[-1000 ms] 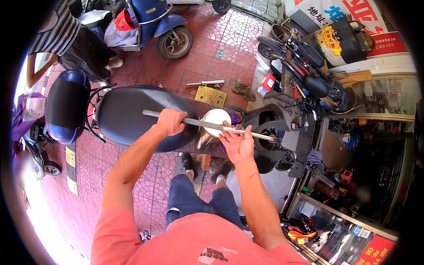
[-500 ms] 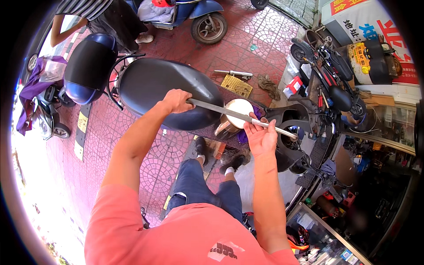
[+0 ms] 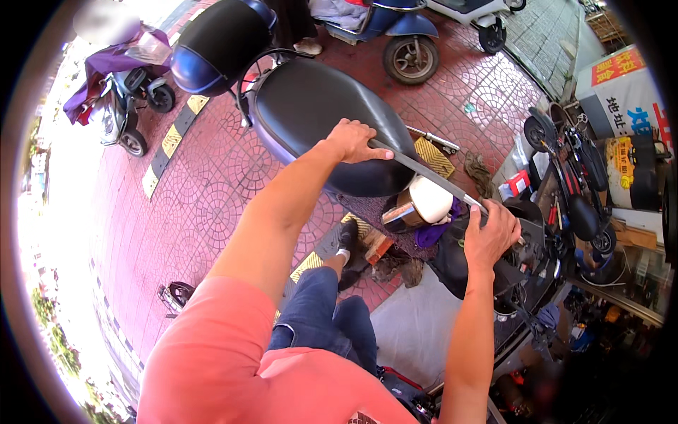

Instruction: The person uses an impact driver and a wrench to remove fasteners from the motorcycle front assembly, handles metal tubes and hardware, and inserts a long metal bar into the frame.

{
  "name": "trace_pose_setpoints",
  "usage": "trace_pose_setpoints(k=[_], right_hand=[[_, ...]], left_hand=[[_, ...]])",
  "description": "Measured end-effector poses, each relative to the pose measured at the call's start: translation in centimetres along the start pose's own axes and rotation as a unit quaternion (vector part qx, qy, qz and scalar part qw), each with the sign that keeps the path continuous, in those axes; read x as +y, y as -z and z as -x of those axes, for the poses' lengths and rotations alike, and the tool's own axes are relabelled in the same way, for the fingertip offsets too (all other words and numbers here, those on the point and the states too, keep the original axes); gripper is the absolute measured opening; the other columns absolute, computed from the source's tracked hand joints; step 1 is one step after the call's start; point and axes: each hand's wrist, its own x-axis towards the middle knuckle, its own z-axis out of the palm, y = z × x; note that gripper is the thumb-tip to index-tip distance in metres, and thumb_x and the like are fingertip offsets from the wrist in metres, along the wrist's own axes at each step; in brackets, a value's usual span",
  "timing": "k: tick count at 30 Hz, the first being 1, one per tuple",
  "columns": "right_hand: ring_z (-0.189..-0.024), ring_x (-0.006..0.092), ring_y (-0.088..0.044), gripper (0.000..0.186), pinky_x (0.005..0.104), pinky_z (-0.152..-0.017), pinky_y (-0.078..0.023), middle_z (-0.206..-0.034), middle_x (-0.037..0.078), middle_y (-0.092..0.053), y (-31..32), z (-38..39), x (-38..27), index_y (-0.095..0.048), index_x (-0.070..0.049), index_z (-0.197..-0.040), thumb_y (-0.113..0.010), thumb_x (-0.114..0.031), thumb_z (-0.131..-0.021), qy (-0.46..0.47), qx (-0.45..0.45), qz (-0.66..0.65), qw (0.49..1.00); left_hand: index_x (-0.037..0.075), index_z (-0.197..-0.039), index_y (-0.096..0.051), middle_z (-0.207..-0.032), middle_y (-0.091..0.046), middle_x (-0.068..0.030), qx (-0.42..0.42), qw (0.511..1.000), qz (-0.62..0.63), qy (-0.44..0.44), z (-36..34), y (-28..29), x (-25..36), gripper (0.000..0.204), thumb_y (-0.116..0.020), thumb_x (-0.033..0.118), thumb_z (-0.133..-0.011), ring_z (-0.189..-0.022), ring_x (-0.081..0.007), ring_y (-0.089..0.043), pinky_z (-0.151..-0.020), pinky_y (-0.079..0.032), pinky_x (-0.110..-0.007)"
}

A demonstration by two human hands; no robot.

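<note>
A long grey metal bar [image 3: 436,179] slants down to the right over the scooter's black seat [image 3: 318,106] and footboard. At its upper end my left hand [image 3: 351,143] grips it, with the thumb laid along the metal. My right hand [image 3: 492,233] is closed over the lower part from above, near the scooter's front. That end of the bar is partly hidden by the fingers and the dark bodywork. Just below the bar, a cream helmet [image 3: 429,201] with a brown visor rests on the footboard beside a purple cloth [image 3: 429,236].
Behind the seat is a dark top box [image 3: 224,44]. Beyond the scooter lie a yellow ramp block [image 3: 433,157], a metal shock absorber [image 3: 432,139] and a rag [image 3: 479,174]. A small black bike [image 3: 575,191] stands at right. A person's leg [image 3: 291,21] shows at the top.
My right hand has turned from palm up under the bar to palm down over it. The view has shifted, and my feet have moved as I step along the scooter.
</note>
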Motion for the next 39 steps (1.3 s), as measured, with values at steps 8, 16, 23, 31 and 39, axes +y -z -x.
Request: trace_pose_setpoints(k=[8,16,23,31,39], right_hand=[[-0.11,0.0288,-0.063,0.022,0.0439,-0.105,-0.044,-0.112,0.01,-0.072,-2.1,3.4,-2.0,-0.07,-0.004,-0.111,-0.07,-0.019,-0.095,-0.037,0.119,-0.291,0.949],[-0.124,0.0212,-0.057,0.068,0.0394,-0.104,-0.045,-0.138,0.007,-0.06,-16.1,4.9,-17.2,-0.05,-0.007,-0.146,-0.071,-0.05,-0.098,-0.363,-0.106,-0.857,0.35],[-0.13,0.0199,-0.056,0.049,0.0372,-0.112,-0.04,-0.135,0.009,-0.063,-26.5,-1.9,-25.8,-0.064,-0.008,-0.119,-0.056,-0.055,-0.106,-0.294,0.058,-0.916,0.266],[-0.079,0.0253,-0.062,0.05,0.0426,-0.087,-0.046,-0.071,0.006,-0.057,-29.5,-5.4,-30.8,-0.049,-0.013,-0.072,-0.066,-0.049,-0.102,-0.28,0.133,-0.926,0.214],[-0.077,0.0226,-0.048,0.069,0.0403,-0.087,-0.044,-0.076,0.005,-0.049,-27.6,-2.9,-31.7,-0.05,-0.01,-0.085,-0.049,-0.078,-0.096,-0.203,0.203,-0.95,0.122]], left_hand=[[0.003,-0.11,-0.07,-0.112,-0.069,-0.0171,0.11,0.994,-0.011,0.014,1.6,-2.9,-0.1,0.094,-0.038,0.089,-0.09,-0.117,-0.0355,-0.061,-0.107,-0.04,-0.048],[0.001,-0.101,-0.07,-0.102,-0.069,-0.0205,0.168,0.986,-0.01,0.003,1.3,-2.7,-0.7,0.085,-0.042,0.081,-0.095,-0.108,-0.0392,-0.063,-0.099,-0.044,-0.05],[0.0,-0.123,-0.066,-0.128,-0.067,-0.0208,0.293,0.906,0.275,-0.13,2.0,-3.7,-5.0,0.037,-0.047,0.028,-0.108,-0.115,-0.0375,-0.064,-0.104,-0.048,-0.04],[0.007,-0.148,-0.05,-0.164,-0.04,-0.0121,0.328,0.934,-0.141,0.01,2.6,-7.5,-15.1,0.048,-0.052,0.021,-0.102,-0.154,-0.0324,-0.033,-0.126,-0.024,-0.049],[0.01,-0.155,-0.043,-0.168,-0.035,-0.0086,0.332,0.925,-0.182,0.01,0.7,-8.9,-14.8,0.056,-0.046,0.034,-0.105,-0.157,-0.0292,-0.027,-0.127,-0.018,-0.049]])
